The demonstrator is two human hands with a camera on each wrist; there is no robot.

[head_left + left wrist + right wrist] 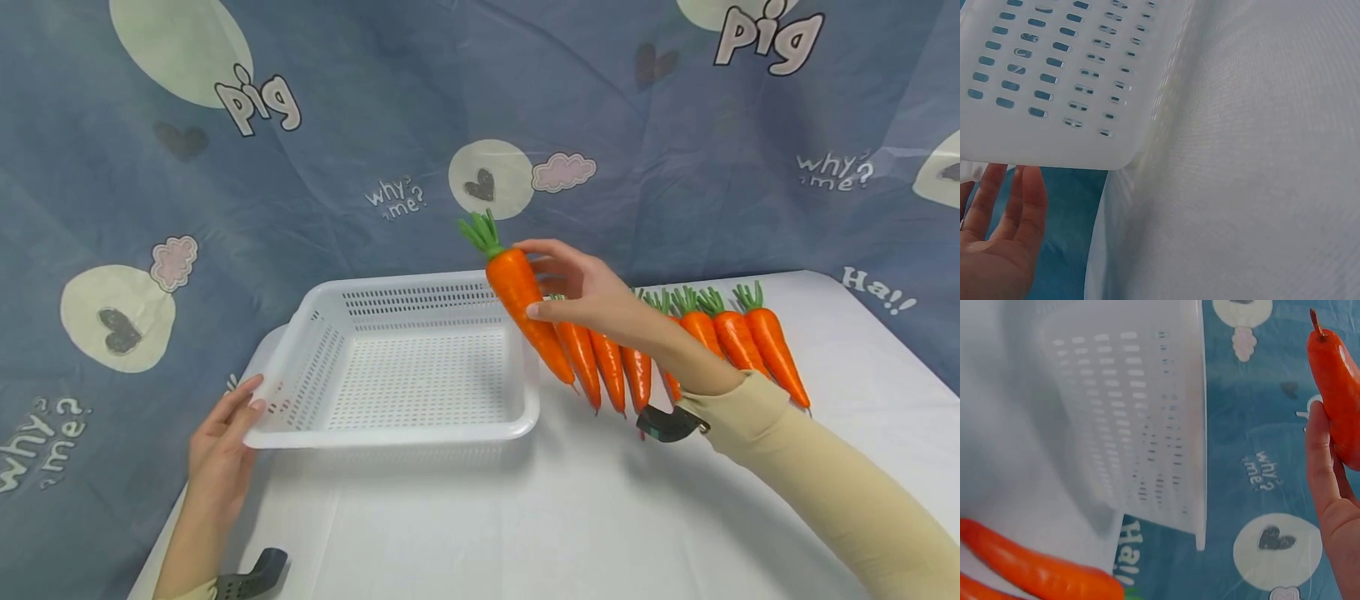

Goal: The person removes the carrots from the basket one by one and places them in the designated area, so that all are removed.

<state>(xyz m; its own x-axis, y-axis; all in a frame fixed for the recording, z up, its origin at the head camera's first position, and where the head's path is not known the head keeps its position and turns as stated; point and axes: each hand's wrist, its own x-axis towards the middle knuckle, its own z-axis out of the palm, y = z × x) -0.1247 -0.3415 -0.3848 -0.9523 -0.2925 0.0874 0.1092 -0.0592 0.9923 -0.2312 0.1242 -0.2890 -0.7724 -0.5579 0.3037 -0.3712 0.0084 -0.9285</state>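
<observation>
My right hand (566, 283) holds an orange carrot (517, 287) with green stem tops, raised and tilted beside the basket's right end. The right wrist view shows this carrot (1338, 394) against the fingers, its thin tip upward. A white perforated plastic basket (397, 436) stands on the table with its inside bare. At its left rim, my left hand (221, 450) grips the edge, thumb near the top. In the left wrist view the fingertips of the left hand (1004, 231) go out of sight under the rim.
Several more carrots (776, 350) lie in a slanted row right of the basket, partly hidden by the right arm. A white cloth covers the table (465, 525). Behind it hangs a blue printed curtain (360, 125).
</observation>
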